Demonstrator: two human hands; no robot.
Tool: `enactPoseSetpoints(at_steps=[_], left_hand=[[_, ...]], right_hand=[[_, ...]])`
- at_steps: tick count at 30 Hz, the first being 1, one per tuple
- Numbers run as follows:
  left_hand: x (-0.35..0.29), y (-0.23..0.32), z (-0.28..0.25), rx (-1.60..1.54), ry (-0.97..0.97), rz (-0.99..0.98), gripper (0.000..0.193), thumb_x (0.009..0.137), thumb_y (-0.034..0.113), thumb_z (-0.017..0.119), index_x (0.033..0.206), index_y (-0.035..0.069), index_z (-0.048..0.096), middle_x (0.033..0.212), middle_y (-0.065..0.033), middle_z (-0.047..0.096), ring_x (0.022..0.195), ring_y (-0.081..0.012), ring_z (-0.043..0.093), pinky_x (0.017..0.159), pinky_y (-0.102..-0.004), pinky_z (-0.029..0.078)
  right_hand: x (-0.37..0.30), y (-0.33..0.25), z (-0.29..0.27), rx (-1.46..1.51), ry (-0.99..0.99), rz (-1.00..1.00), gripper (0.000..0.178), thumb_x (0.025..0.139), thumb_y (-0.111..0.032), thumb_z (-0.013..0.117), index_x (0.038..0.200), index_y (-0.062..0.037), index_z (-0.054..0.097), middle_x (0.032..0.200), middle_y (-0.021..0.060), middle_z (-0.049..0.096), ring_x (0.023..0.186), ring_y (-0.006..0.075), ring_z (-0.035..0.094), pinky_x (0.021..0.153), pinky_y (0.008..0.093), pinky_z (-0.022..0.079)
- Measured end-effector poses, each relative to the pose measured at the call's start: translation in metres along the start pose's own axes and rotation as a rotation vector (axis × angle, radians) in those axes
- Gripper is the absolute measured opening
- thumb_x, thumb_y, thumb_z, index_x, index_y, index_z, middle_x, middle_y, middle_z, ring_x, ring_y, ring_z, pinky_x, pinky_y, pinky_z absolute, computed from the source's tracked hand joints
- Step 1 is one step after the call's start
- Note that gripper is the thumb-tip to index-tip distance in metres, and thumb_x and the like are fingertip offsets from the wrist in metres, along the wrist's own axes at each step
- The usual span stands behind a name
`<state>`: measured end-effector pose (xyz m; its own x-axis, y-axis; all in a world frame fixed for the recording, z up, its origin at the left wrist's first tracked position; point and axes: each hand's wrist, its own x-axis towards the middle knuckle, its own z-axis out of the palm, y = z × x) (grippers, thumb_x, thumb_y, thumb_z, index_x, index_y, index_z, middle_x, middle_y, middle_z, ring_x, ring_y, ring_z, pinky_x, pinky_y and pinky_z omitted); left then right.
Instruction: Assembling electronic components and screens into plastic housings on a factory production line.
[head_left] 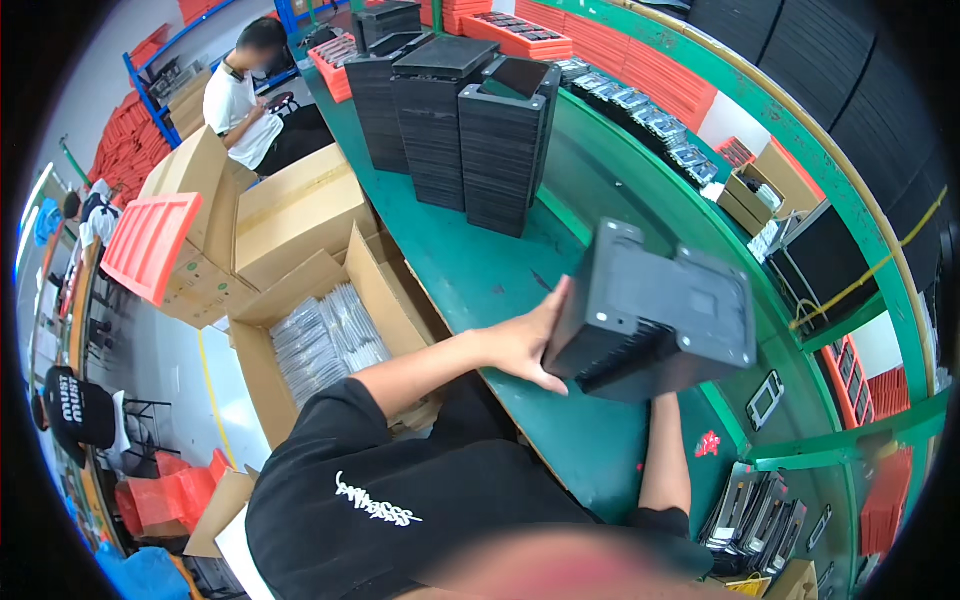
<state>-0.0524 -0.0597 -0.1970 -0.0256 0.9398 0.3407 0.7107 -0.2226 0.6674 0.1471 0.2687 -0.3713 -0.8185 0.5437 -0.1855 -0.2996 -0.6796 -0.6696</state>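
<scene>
A stack of black plastic trays [655, 310] with notched sides is tilted above the green bench. My left hand [530, 340] grips its left side, the thumb low and the fingers along the edge. Under the near right side of the stack, my right hand [664, 385] supports it; most of that hand is hidden and blurred. Beyond the held stack, tall piles of the same black trays [500, 150] stand upright on the bench, apart from my hands.
The green bench [480, 285] runs away from me. An open carton [375, 290] of clear-wrapped flat items stands at its left. Dark flat parts [755, 520] lie near right. A green metal frame [790, 130] borders the right. A seated person [250, 110] works at far left.
</scene>
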Motion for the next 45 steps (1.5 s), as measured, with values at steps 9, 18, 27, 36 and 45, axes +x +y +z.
enactPoseSetpoints(at_steps=[9,18,27,36,45], left_hand=[[0.100,0.054,-0.253,0.726,0.563,0.121,0.011,0.086,0.016,0.069,0.083,0.005,0.069,0.088,-0.0116,0.069,0.090,-0.0300,0.066,0.082,-0.0434,0.053],[0.155,-0.094,-0.394,0.844,0.568,-1.145,0.105,0.061,0.068,0.080,0.145,0.011,0.056,0.142,-0.0288,0.056,0.124,-0.0399,0.061,0.102,-0.0440,0.051],[0.191,-0.042,-0.392,0.666,-0.151,-1.276,0.069,0.070,0.048,0.078,0.130,0.015,0.069,0.114,-0.0181,0.072,0.097,-0.0333,0.068,0.090,-0.0438,0.054],[0.171,-0.068,-0.415,0.439,-0.039,-1.280,0.058,0.069,0.035,0.078,0.121,0.011,0.069,0.109,-0.0192,0.071,0.089,-0.0313,0.069,0.084,-0.0459,0.054],[0.177,-0.014,-0.399,0.387,0.050,-1.385,0.057,0.065,0.038,0.079,0.114,0.010,0.073,0.117,-0.0196,0.071,0.097,-0.0317,0.068,0.091,-0.0443,0.052]], right_hand=[[-0.098,-0.017,-0.027,0.187,-0.050,-0.253,0.052,0.110,-0.021,0.043,0.158,-0.0048,0.035,0.157,0.0076,0.042,0.145,0.0235,0.038,0.124,0.0366,0.024],[-0.037,-0.057,-0.020,0.053,-0.162,-0.111,0.052,0.109,-0.022,0.044,0.158,-0.0047,0.035,0.157,0.0079,0.042,0.144,0.0235,0.038,0.124,0.0368,0.025],[-0.011,-0.076,-0.025,-0.035,-0.177,-0.088,0.052,0.109,-0.022,0.044,0.157,-0.0046,0.036,0.156,0.0081,0.043,0.143,0.0236,0.039,0.123,0.0370,0.026],[-0.054,-0.048,-0.055,0.003,-0.067,-0.177,0.052,0.109,-0.022,0.045,0.157,-0.0045,0.037,0.156,0.0084,0.043,0.143,0.0238,0.040,0.123,0.0373,0.027],[-0.066,-0.027,-0.066,0.021,-0.027,-0.227,0.052,0.108,-0.022,0.046,0.156,-0.0044,0.038,0.155,0.0087,0.044,0.142,0.0239,0.041,0.122,0.0375,0.028]])
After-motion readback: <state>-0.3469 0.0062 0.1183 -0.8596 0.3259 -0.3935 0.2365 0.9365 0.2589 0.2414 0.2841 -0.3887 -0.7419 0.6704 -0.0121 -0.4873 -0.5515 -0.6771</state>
